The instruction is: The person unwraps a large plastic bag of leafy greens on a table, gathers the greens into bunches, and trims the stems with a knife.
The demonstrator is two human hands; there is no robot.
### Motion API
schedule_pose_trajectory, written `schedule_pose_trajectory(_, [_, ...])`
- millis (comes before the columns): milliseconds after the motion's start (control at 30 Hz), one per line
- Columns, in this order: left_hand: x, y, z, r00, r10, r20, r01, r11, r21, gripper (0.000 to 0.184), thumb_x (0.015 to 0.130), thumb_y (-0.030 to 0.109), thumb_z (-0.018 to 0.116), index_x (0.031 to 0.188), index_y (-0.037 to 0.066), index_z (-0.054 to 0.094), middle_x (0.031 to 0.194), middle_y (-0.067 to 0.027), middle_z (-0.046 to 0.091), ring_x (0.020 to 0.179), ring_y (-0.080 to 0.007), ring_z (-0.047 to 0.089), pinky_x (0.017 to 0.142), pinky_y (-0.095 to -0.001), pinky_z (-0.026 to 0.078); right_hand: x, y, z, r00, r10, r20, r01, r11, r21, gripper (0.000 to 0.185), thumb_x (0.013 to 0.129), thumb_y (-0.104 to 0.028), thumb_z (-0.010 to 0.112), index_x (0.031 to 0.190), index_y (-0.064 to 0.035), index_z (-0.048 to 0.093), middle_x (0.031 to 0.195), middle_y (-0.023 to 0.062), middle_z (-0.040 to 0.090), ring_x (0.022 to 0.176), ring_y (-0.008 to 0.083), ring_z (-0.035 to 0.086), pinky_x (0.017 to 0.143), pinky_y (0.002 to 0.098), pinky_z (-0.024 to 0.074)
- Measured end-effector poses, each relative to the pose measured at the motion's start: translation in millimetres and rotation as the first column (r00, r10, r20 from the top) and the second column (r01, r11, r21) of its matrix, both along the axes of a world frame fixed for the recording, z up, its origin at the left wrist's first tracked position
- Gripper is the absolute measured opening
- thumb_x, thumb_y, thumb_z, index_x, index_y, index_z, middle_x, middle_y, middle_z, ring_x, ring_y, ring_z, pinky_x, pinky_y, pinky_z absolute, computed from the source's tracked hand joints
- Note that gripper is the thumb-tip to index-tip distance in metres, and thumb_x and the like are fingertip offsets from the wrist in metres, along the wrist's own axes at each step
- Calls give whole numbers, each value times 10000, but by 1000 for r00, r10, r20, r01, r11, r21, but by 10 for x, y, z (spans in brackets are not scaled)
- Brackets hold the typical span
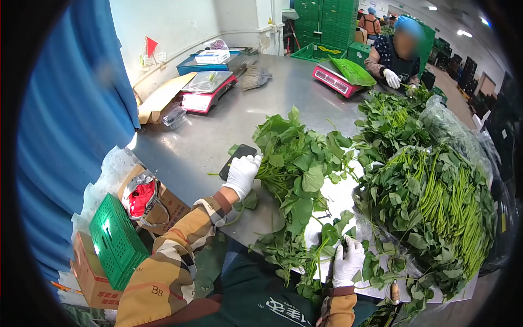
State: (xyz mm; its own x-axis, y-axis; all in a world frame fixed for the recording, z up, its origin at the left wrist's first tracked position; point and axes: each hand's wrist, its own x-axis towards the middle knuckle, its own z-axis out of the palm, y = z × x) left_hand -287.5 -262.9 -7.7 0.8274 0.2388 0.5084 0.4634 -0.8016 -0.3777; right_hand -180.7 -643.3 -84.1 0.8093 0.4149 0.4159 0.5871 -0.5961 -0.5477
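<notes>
So the left hand (242, 173), in a white glove, has its fingers curled in around the stem end of a bunch of greens (297, 144). My guess is it's held there so the leaves fan out loose instead of getting crushed. A dark flat object (237, 158) sits right at that grip, but I can't tell if the fingers are on it too. The right hand (348, 261), also gloved, is nearly closed, with fingertips and thumb pinching a leafy sprig (330, 235), probably a light hold because the stems are thin.

The big pile (436, 201) is just past the right grip, on the outer side, likely parked there for easy reach. Between the grips and the pile there's a bright white sheet (340, 193).

Surface is a shiny metal table (291, 90). Beyond the left grip: a red scale (200, 102) and a brush (253, 77). Farther off, a second scale (333, 83), a co-worker (406, 54) in white gloves, and stacked green crates (338, 22). Blue curtain (71, 131) on the left side.
</notes>
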Motion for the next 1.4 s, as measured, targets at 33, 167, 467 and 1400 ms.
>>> schedule_pose_trajectory(33, [-3, 1, -2, 1000, -3, 1, 3, 1000, 7, 129, 829, 101, 528, 957, 107, 547, 746, -43, 546, 675, -210, 579, 583, -359, 425, 2, -2, -4, 1000, -1, 3, 1, 1000, -2, 399, 720, -102, 717, 1112, -111, 640, 1032, 103, 595, 948, 299, 548, 827, 412, 417])
schedule_pose_trajectory(167, [-12, 2, -9, 999, 10, -51, -15, 994, -108, 177, 811, 75, 542, 986, 96, 542, 775, -65, 567, 716, -227, 601, 597, -371, 440, -1, 2, 10, 1000, 0, 27, 0, 1000, -17, 400, 720, -95, 714, 1113, -114, 640, 1032, 102, 595, 948, 299, 548, 826, 410, 417])
schedule_pose_trajectory(467, [115, 657, 209, 969, 74, 237, 192, 381, -904, 479, 824, 92, 686, 1268, 41, 512, 1053, -152, 657, 916, -239, 633, 767, -388, 516, -19, 16, 46, 1000, -8, 26, 8, 1000, -8, 382, 730, -97, 704, 1106, -110, 639, 1041, 110, 596, 959, 302, 545, 835, 412, 417])
schedule_pose_trajectory(1400, [2781, 909, -750, 254, 960, 115, 743, -118, -659, 262, 748, 2, 738, 964, 29, 593, 843, -83, 660, 641, -220, 633, 537, -355, 486, 59, 238, 321, 996, -52, -75, 49, 998, -49, 310, 694, 17, 675, 984, -91, 670, 945, 92, 605, 885, 285, 552, 795, 384, 427])
